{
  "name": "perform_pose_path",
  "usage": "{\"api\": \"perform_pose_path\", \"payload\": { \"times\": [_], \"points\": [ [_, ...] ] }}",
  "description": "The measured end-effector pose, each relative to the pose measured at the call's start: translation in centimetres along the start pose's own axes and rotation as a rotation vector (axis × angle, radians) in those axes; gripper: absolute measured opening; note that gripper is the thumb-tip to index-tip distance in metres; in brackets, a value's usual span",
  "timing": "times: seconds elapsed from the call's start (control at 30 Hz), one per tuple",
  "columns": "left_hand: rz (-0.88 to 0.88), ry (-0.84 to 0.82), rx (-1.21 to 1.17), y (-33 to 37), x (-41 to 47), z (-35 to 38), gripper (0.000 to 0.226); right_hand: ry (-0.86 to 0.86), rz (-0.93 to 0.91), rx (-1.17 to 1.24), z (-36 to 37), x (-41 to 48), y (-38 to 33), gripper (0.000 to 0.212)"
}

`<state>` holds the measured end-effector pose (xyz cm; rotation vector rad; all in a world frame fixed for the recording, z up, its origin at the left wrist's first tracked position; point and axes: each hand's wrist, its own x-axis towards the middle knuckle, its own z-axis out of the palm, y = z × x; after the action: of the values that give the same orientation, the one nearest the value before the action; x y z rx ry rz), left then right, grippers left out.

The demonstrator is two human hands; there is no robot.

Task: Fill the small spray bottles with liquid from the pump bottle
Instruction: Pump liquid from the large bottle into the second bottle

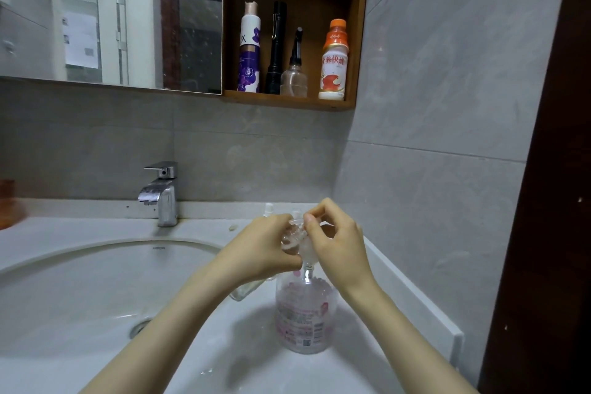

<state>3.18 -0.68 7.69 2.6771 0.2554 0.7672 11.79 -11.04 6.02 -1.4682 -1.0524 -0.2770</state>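
Fingers (319, 211) of the right hand (339, 243) pinch the clear pump head (294, 230) atop the pump bottle (305, 313) standing by the sink (96, 230), while the left hand (259, 249) grips a tilted small spray bottle (244, 291), apparently mid-fill, so its mouth next needs aligning under the nozzle.

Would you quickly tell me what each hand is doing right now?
Left hand: grips a small spray bottle.
Right hand: pinches the top of the pump bottle.

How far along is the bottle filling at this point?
Done: no small bottle shows as finished. In hand: the left hand grips a tilted small clear bottle at the pump head, which the right hand pinches atop the pump bottle. Left: a small spray bottle stands behind the hands, its fill hidden.
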Motion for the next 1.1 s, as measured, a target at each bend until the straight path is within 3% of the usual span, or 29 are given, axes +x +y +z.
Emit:
{"api": "perform_pose_path", "payload": {
  "times": [0.3, 0.57, 0.7, 0.8, 1.1],
  "points": [
    [-0.092, 0.076, 0.001, -1.4, -0.2, -0.5, 0.022, 0.015, 0.022, 0.036, 0.1, -0.6, 0.0, 0.021],
    [-0.008, 0.086, 0.049, -1.6, 0.0, -1.1, 0.027, -0.018, -0.026, -0.023, -0.1, 0.0, 0.2, 0.021],
    [0.047, 0.042, 0.048, -0.8, 0.3, -1.0, 0.011, -0.051, -0.046, -0.041, -0.2, -0.2, 0.4, 0.021],
    [0.044, 0.051, 0.023, -0.7, 0.5, -0.7, 0.021, -0.056, -0.067, -0.021, -0.3, -0.6, 0.6, 0.021],
    [0.041, 0.075, 0.015, -1.0, 0.7, 0.1, 0.012, 0.140, -0.163, -0.212, 0.8, -1.5, 1.9, 0.039]
  ]
}}
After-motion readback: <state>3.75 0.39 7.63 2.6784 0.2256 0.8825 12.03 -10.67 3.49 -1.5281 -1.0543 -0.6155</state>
